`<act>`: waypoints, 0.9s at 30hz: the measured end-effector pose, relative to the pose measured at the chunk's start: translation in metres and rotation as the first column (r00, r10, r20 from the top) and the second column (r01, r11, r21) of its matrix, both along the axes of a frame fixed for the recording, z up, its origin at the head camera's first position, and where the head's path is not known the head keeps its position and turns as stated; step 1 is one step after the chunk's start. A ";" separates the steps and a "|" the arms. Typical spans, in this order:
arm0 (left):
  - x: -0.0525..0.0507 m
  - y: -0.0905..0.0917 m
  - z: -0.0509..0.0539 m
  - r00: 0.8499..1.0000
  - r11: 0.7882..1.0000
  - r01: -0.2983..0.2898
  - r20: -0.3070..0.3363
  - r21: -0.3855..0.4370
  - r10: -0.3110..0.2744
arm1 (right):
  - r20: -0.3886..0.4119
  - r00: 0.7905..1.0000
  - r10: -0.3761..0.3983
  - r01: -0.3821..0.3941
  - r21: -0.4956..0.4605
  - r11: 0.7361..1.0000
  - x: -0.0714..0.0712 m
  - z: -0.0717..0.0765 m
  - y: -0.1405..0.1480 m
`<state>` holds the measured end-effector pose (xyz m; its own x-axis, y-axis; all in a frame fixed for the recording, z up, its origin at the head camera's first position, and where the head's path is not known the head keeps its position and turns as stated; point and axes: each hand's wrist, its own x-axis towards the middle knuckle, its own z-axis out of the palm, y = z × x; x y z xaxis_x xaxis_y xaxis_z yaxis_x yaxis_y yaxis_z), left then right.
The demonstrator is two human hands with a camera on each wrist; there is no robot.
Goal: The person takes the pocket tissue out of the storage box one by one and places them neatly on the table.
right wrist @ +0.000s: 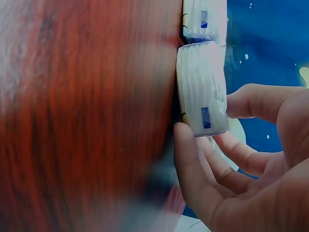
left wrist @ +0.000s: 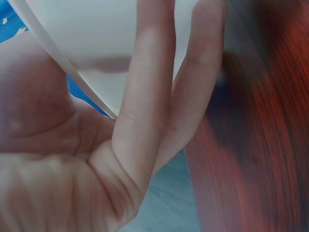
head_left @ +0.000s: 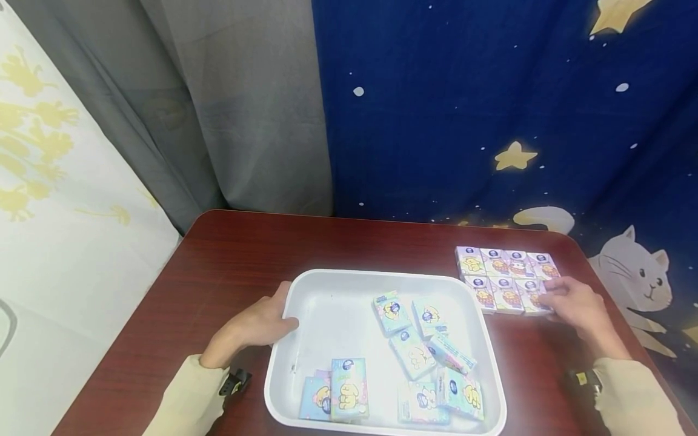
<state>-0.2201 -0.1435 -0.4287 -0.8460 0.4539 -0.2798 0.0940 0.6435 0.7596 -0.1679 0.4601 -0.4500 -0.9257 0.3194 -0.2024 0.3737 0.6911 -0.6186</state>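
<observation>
My left hand [head_left: 256, 321] grips the left rim of a white tray [head_left: 384, 274], thumb over the edge; its fingers [left wrist: 145, 96] lie along the tray's outer wall in the left wrist view. Several blue-green packs [head_left: 349, 387] lie in the tray, two overlapping at the front left and the others spread over the right half. Beyond the tray's right corner, purple packs [head_left: 507, 295] lie side by side in two rows. At the right end of the front row, my right hand [head_left: 580, 306] pinches a small pack [right wrist: 203, 89] between thumb and fingers, beside another pack [right wrist: 205, 19].
The dark red table [head_left: 245, 242] runs under the tray and packs. Behind it hang a grey curtain [head_left: 262, 109] and a blue curtain [head_left: 425, 109] with stars and a cat. A white patterned sheet [head_left: 71, 242] hangs at the left.
</observation>
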 end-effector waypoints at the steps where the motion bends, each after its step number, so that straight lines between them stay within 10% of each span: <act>1: 0.000 0.000 0.000 1.000 1.000 -0.001 0.002 0.001 0.001 | 0.004 1.000 0.000 0.000 0.017 1.000 0.000 0.001 0.000; 27: 0.000 0.000 -0.001 1.000 1.000 0.005 0.010 0.013 -0.005 | -0.033 0.999 -0.026 0.028 0.077 0.997 0.007 0.014 -0.005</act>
